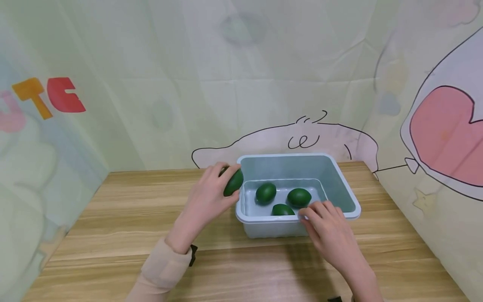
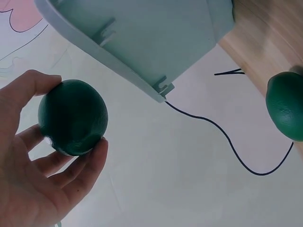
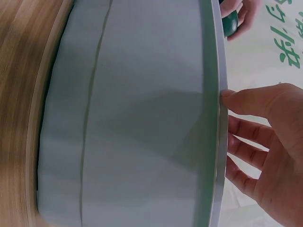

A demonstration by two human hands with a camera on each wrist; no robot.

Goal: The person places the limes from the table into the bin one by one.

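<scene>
My left hand (image 1: 207,195) holds a dark green lime (image 1: 235,184) between thumb and fingers, at the left rim of a pale blue-grey plastic basin (image 1: 271,229). Inside the basin lie three more limes, one at the left (image 1: 266,193), one farther right (image 1: 299,197) and one partly hidden behind the front rim (image 1: 283,209). At the basin's front rim, my right hand (image 1: 333,235) pinches the edge, thumb on the outer side and fingers over it, as the right wrist view shows. Another lime (image 2: 286,106) appears by the wooden surface in the left wrist view.
The basin stands on a wood-grain table (image 1: 124,226), toward its back right. Behind and beside the table hangs a printed cloth backdrop (image 1: 170,84) with cartoon drawings and coloured letters. The table's back edge meets this cloth close behind the basin.
</scene>
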